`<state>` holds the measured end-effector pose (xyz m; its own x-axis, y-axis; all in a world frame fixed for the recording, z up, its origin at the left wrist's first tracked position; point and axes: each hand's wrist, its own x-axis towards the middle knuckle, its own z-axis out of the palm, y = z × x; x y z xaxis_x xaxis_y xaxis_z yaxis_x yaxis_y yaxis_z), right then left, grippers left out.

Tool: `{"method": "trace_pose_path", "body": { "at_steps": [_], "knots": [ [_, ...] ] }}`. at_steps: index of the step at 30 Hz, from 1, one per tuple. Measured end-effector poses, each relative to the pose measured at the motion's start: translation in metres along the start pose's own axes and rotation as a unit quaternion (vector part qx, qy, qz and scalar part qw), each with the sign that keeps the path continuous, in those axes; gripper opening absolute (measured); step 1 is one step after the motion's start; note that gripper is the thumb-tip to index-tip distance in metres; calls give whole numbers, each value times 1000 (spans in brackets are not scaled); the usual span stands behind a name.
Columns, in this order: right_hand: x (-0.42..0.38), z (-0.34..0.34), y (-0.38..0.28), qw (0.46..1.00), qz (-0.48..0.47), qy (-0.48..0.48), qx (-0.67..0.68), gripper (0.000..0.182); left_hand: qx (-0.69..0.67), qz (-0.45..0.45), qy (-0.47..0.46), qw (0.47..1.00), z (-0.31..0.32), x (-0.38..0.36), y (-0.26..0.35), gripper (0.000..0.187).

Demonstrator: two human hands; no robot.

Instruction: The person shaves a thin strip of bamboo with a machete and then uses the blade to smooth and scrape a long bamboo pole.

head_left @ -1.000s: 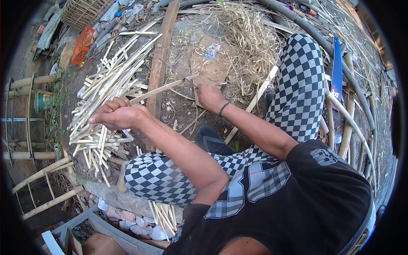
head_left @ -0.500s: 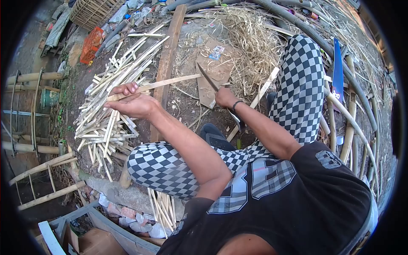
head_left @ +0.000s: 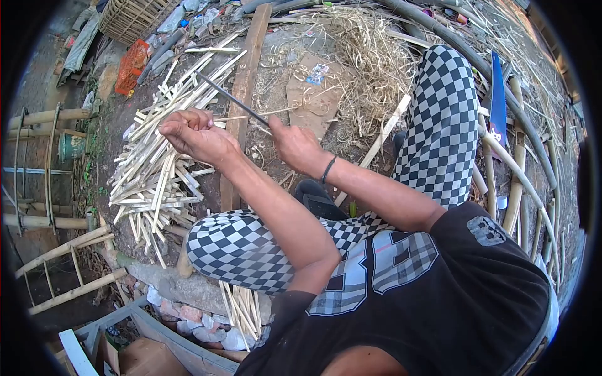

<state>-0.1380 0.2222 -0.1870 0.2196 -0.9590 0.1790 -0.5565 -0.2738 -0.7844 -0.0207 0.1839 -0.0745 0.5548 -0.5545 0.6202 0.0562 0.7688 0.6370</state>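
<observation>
My left hand [head_left: 197,135] is closed, palm up, on a thin pale bamboo strip [head_left: 266,113] that reaches to the right, seen nearly edge-on. In my right hand [head_left: 298,147] is the handle of a knife, fingers wrapped round it. The dark knife blade [head_left: 229,96] slants up and left, over the wooden plank and towards the strips beyond. How close the blade is to the held strip cannot be told. Beside and under my left hand lies a heap of split bamboo strips [head_left: 153,194]. A flat brown board [head_left: 311,103] lies on the ground past my right hand.
A long wooden plank [head_left: 254,47] lies between the heap and the board. Curly shavings [head_left: 370,69] pile up at the back. To the right are a blue-bladed saw [head_left: 497,100] and bamboo poles [head_left: 518,169]. An orange crate [head_left: 132,67] stands at the far left.
My right hand has moved left and nearer to me, carrying the knife blade from the strip's far end to the left. The strip has turned from its broad face to nearly edge-on.
</observation>
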Motion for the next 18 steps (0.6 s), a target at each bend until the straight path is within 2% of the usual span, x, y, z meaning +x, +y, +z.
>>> {"method": "trace_pose_path", "body": {
  "at_steps": [1,3,6,8,10,12,14,18],
  "knots": [
    [5,-3,13,999,31,-28,-19,19,11,0,3,1000,-1,-2,1,54],
    [10,-8,17,999,33,-31,-17,19,1,5,-1,1000,0,0,1,54],
    [5,-25,-20,998,47,-31,13,18,10,2,25,1000,9,1,-3,54],
    [2,-34,-45,999,-26,-29,26,16,41,12,57,997,12,4,-3,55],
    [5,-17,-28,998,-52,0,42,16,45,13,59,997,10,4,-3,53],
    [14,9,13,1000,19,-2,7,16,49,3,106,993,4,4,0,53],
    [18,10,24,999,29,-15,-7,17,49,12,115,992,-7,9,1,54],
    [22,-16,-19,996,31,-72,-50,23,57,20,116,991,-11,11,-6,54]
  ]
}}
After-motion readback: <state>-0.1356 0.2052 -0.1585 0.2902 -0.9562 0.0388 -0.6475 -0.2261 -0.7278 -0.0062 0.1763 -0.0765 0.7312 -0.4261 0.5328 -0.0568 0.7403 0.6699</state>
